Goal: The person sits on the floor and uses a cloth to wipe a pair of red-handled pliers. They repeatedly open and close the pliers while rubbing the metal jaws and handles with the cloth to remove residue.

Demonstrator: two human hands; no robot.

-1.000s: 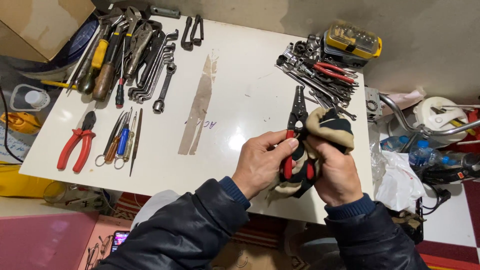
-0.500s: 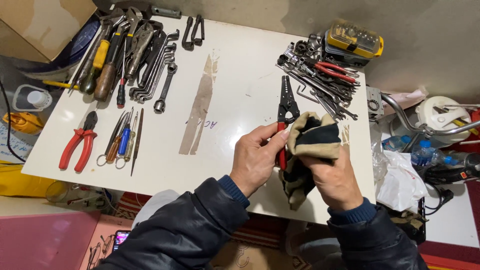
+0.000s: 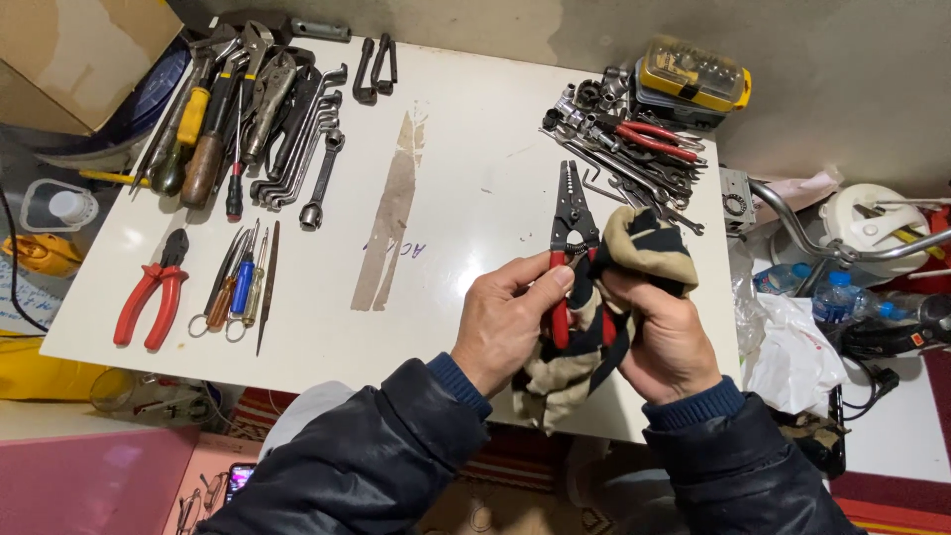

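At the table's left edge (image 3: 99, 327) sit red pliers (image 3: 151, 304) and a small fan of screwdrivers (image 3: 238, 287), with a heap of wrenches and wooden-handled tools (image 3: 248, 109) above them; none of these has shifted over the last second. Further left, off the table, a cardboard box (image 3: 69, 50) stands; I cannot see inside it. Moving to the middle, a brown strip of tape (image 3: 391, 213) runs down the white top. My left hand (image 3: 510, 327) is clamped on the red handles of the wire strippers (image 3: 573, 223), thumb and fingers pinching them. A second ago the strippers lay lower and half buried in the cloth; now their dark jaws stand clear and point up, away from me, so I judge the wiping has moved from the head down toward the handles. My right hand (image 3: 669, 342) is closed around the striped cloth (image 3: 594, 327), pressing it against the handles. Right of that, a pile of sockets and pliers (image 3: 624, 149) rests beside a yellow case (image 3: 693, 74), lid shut, small bits showing through it.
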